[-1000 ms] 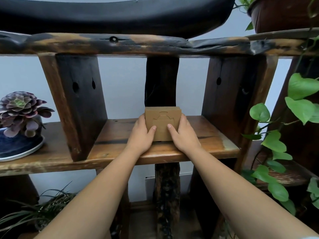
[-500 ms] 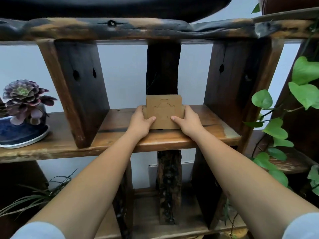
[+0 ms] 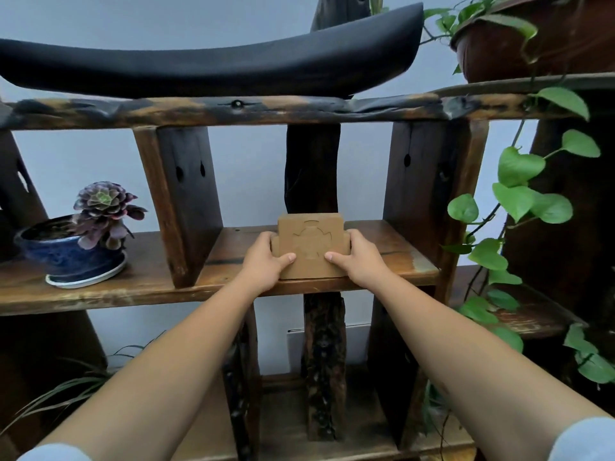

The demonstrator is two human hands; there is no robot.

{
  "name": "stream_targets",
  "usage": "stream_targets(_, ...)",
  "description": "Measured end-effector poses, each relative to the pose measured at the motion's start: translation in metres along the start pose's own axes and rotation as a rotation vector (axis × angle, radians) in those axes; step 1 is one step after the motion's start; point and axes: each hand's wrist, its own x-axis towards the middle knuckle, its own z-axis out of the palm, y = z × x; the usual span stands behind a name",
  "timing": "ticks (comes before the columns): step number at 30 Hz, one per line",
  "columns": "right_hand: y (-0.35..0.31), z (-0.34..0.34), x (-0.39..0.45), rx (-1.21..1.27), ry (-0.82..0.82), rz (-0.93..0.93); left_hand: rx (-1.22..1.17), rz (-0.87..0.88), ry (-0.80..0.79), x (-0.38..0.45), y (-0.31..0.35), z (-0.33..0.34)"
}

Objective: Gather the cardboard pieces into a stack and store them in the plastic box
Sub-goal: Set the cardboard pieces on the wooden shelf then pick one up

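Note:
A stack of brown cardboard pieces (image 3: pixel 310 241) stands on edge on the middle wooden shelf (image 3: pixel 392 257), its front face showing a cut-out cross shape. My left hand (image 3: pixel 264 261) grips the stack's left side, thumb on the front face. Gripping the right side the same way is my right hand (image 3: pixel 357 257). The stack's bottom edge rests on the shelf board. No plastic box is in view.
A purple succulent in a blue pot (image 3: pixel 71 251) sits on the shelf to the left. Dark wooden uprights (image 3: pixel 181 201) flank the bay. A black curved cushion (image 3: pixel 213 66) lies on the top shelf. Green vine leaves (image 3: pixel 519 201) hang at the right.
The view has tilted upward, bringing the black cushion into sight. Both hands stay on the cardboard stack, which stands a little straighter on the shelf.

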Motion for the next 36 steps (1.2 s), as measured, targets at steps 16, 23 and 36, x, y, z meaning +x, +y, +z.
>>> stream_targets(16,-0.030,-0.009,-0.119,0.329,-0.105,0.021,-0.205,0.002,-0.053,-0.115,0.009,-0.038)
stream_targets(23,-0.031,0.003,-0.148,0.420,-0.155,0.012,-0.245,-0.066,-0.098,-0.157,-0.003,-0.048)
stream_targets(36,-0.026,0.028,-0.194,0.480,-0.257,0.068,-0.227,-0.132,-0.006,-0.226,-0.008,-0.054)
